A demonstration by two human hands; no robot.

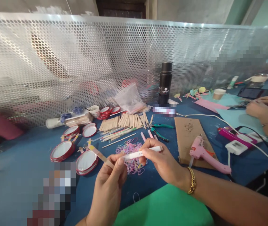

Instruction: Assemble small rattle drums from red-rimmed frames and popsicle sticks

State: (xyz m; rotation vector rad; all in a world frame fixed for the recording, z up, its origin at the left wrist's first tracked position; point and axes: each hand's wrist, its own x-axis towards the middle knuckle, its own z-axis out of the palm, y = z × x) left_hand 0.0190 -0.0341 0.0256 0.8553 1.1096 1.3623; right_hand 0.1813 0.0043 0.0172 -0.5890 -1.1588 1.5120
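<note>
My left hand [110, 179] is closed in a pinch on a flat wooden craft stick [101, 155] with a yellow tip that points up and left. My right hand [159, 158], with a gold bracelet at the wrist, grips a white pen-like tool [141, 153] held level, its tip meeting the left fingers and the stick. Both hands hover above a heap of small pink and purple rubber bands [130, 149] on the blue table [18, 175].
Round red-rimmed lids [62, 150] lie at the left, wooden sticks [122, 121] and green pliers [160, 127] behind. A pink glue gun [204, 153] rests on cardboard [189, 135] at the right. A black bottle [165, 83] stands by the perforated metal screen. Another person's hands [260, 108] work at far right.
</note>
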